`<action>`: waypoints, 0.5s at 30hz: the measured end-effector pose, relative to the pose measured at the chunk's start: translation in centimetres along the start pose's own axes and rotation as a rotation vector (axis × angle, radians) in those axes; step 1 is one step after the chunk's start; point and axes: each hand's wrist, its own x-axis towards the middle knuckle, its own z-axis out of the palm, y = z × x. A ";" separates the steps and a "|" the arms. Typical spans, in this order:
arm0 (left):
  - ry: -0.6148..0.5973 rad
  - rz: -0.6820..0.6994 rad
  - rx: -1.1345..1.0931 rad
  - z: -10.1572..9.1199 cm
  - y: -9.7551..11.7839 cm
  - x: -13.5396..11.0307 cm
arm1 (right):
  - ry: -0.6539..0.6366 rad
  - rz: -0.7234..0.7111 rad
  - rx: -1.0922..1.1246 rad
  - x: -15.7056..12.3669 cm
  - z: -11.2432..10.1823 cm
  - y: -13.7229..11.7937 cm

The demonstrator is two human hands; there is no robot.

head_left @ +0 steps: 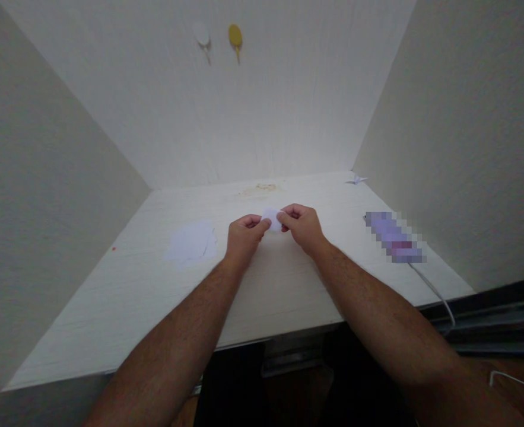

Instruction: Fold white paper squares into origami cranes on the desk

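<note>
White paper (pixel 272 220), a small piece, sits between the two hands, over the middle of the desk (pixel 283 290) and a little nearer its far edge than its near one. The left hand (pixel 244 237) has its thumb and fingers pinching the left side of the paper; the right hand (pixel 305 228) pinches the right side the same way, its thumb lying across the front. Whether the paper touches the desk below, I cannot tell. Both forearms reach in over the near edge. Left of the left hand, well in from the left edge, some white sheets (pixel 193 242) lie flat, with thin dark lines along their right side. A red speck (pixel 114 249) shows close to the left edge. Near the far edge, beyond the paper, a brownish mark (pixel 266 188) stains the desk. At the far right corner stands a small white folded shape (pixel 356 179) with pointed ends. Along the right edge, well apart from the right hand, lies a purplish slab (pixel 393 237), pixelated, so its details are hidden; a white cable (pixel 428 283) runs from its near end over the near right corner. Above the far edge, a white hook (pixel 202 35) and a yellow hook (pixel 235 37) hang side by side on the pale wall (pixel 279 107).
</note>
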 end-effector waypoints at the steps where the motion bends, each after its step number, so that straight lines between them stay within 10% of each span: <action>1: 0.011 0.003 -0.024 0.0 -0.2 0.1 | 0.010 0.007 0.023 0.0 -0.1 0.1; 15: 0.015 -0.009 -0.020 -0.1 0.0 0.0 | 0.032 0.028 0.050 0.2 -0.4 0.3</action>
